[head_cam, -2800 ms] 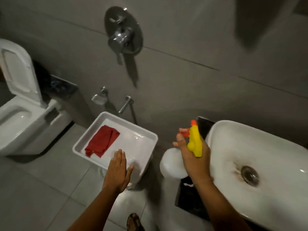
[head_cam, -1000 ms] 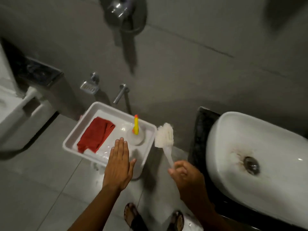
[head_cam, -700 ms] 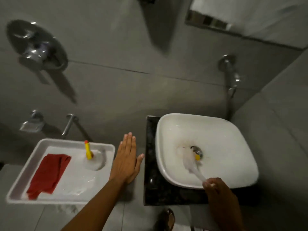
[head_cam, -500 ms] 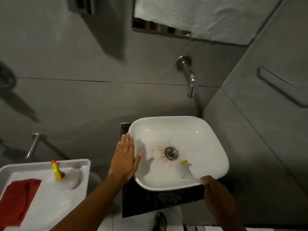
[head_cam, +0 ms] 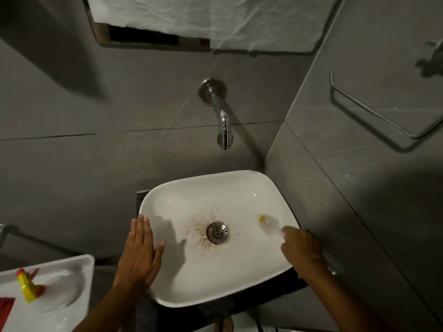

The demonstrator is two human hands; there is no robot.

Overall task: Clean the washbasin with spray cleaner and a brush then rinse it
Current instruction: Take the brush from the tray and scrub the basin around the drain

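Note:
The white washbasin (head_cam: 206,192) fills the lower middle, with brown stains around its metal drain (head_cam: 217,232). My right hand (head_cam: 300,250) is shut on a white brush (head_cam: 269,225), whose blurred head with a yellow spot lies against the basin's right inner wall. My left hand (head_cam: 140,252) is flat with fingers apart over the basin's left rim, holding nothing. The spray cleaner (head_cam: 30,287), a clear bottle with a yellow and orange trigger head, lies in a white tray (head_cam: 84,264) at the lower left.
A chrome wall tap (head_cam: 221,116) juts out above the basin, with no water running. A red cloth (head_cam: 6,307) shows at the tray's left edge. A metal towel rail (head_cam: 374,109) is on the right wall. White cloth (head_cam: 215,15) hangs over a niche at the top.
The spray cleaner went from my right hand into the tray. My right hand took up the brush and carried it into the basin, now at its right side. The view swung right.

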